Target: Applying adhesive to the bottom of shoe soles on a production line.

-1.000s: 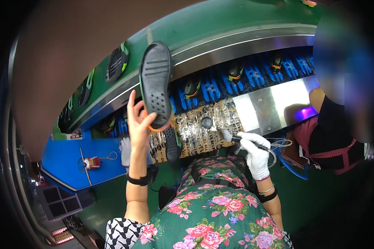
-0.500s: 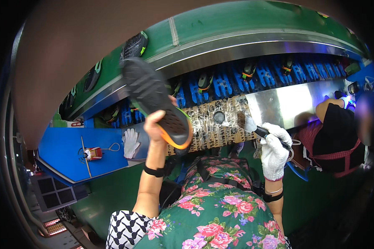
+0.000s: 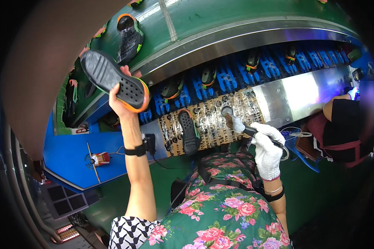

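Note:
A black shoe sole (image 3: 106, 79) with a perforated heel and orange-green edging is gripped in my bare left hand (image 3: 122, 93), its underside facing me, over the near edge of the green belt. My right hand (image 3: 268, 149), in a white knitted glove, is closed round the dark handle of a brush (image 3: 239, 124). The brush's brown bristles reach the rim of a small round cup (image 3: 227, 111) set in the taped cardboard. A second perforated black sole (image 3: 190, 135) lies on the cardboard, between my hands.
Green conveyor belt (image 3: 220, 16) carries more shoes, including an open black one (image 3: 130, 39). Below it, blue racks (image 3: 226, 79) hold shoe pieces. Brown taped cardboard (image 3: 210, 112) covers part of the metal bench (image 3: 303, 99). A blue table (image 3: 66, 153) stands left; another person's arm (image 3: 334, 106) is right.
My left hand has carried its sole up and left toward the belt, uncovering the sole on the cardboard. The brush has come left and down to the cup's rim.

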Demonstrator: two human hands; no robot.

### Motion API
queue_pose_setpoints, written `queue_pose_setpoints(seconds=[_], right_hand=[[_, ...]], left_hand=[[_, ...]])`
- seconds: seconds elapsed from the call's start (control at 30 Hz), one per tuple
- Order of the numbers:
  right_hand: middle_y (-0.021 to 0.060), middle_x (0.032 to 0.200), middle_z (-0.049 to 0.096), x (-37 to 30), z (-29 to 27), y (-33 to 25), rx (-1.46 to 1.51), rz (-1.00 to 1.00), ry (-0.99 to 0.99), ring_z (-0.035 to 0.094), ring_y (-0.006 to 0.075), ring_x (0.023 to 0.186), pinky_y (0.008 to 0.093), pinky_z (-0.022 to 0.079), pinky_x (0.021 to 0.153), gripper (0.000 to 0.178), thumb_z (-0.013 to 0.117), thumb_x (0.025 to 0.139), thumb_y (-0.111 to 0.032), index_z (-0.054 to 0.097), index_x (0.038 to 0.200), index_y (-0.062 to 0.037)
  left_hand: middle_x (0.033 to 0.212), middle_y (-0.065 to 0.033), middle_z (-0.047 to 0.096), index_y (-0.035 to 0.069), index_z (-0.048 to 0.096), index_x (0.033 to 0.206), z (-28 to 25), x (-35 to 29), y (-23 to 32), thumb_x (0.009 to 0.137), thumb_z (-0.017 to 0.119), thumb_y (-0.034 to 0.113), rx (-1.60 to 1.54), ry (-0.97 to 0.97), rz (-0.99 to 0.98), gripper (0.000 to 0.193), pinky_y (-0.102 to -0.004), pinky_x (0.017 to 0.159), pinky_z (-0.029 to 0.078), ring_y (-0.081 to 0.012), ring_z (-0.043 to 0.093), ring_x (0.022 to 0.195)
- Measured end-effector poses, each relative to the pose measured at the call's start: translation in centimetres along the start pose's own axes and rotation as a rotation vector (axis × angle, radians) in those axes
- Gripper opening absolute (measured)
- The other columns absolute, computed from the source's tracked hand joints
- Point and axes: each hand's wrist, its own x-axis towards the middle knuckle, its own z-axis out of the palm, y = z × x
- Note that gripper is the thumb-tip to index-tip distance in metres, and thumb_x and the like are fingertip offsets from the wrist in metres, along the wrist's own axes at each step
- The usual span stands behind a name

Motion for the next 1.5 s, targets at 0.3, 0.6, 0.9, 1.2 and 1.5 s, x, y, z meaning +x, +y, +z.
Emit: queue_pose_setpoints(seconds=[0.3, 0.6, 0.9, 1.2, 1.5], right_hand=[[0.0211, 0.105, 0.073, -0.8, 1.7, -2.6, -0.144, -0.089, -0.171, 0.072, 0.026, 0.095, 0.0341, 0.059, 0.082, 0.018, 0.071, 0.075, 0.008, 0.071, 0.094, 0.0054], [0.0193, 0.103, 0.074, 0.0, 4.5, -3.1, -0.355, -0.289, -0.294, 0.072, 0.0249, 0.096, 0.0353, 0.056, 0.086, 0.023, 0.079, 0.073, 0.008, 0.075, 0.095, 0.0027], [0.0162, 0.09, 0.074, 0.8, 5.8, -3.9, -0.521, -0.541, -0.35, 0.071, 0.0256, 0.081, 0.0363, 0.056, 0.077, 0.017, 0.078, 0.07, 0.008, 0.073, 0.085, 0.0015], [0.0164, 0.093, 0.074, 1.1, 6.1, -4.3, -0.73, -0.655, -0.288, 0.071, 0.0269, 0.082, 0.037, 0.056, 0.077, 0.02, 0.078, 0.07, 0.007, 0.074, 0.089, 0.0007], [0.0166, 0.095, 0.075, 1.7, 6.4, -4.5, -0.845, -0.817, -0.328, 0.072, 0.0277, 0.084, 0.0374, 0.056, 0.078, 0.022, 0.078, 0.07, 0.006, 0.074, 0.091, 0.0]], left_hand=[[0.134, -0.0256, 0.058, -0.01, 0.044, 0.141, 2.8, -12.8, -8.2, 0.071, 0.064, 0.018, -0.001, -0.215, -0.505, 0.078, -0.049, 0.107, 0.048, -0.0393, 0.059, 0.125], [0.125, -0.0178, 0.064, 0.006, 0.052, 0.139, 5.9, -17.7, -13.4, 0.089, 0.041, 0.082, -0.647, -0.134, -0.849, 0.092, -0.0469, 0.096, 0.054, -0.032, 0.064, 0.112], [0.132, -0.0154, 0.062, 0.011, 0.048, 0.145, 9.2, -17.3, -12.8, 0.092, 0.038, 0.08, -0.484, -0.089, -0.746, 0.088, -0.0481, 0.104, 0.048, -0.0334, 0.061, 0.115], [0.148, -0.0061, 0.051, 0.016, 0.042, 0.152, 9.5, -18.2, -14.5, 0.096, 0.024, 0.079, -0.763, -0.196, -0.698, 0.086, -0.043, 0.114, 0.038, -0.0253, 0.05, 0.134], [0.137, -0.0118, 0.059, 0.005, 0.046, 0.146, 9.7, -19.7, -15.9, 0.088, 0.014, 0.089, -0.088, -0.182, -0.798, 0.107, -0.0408, 0.11, 0.044, -0.0257, 0.057, 0.126]])
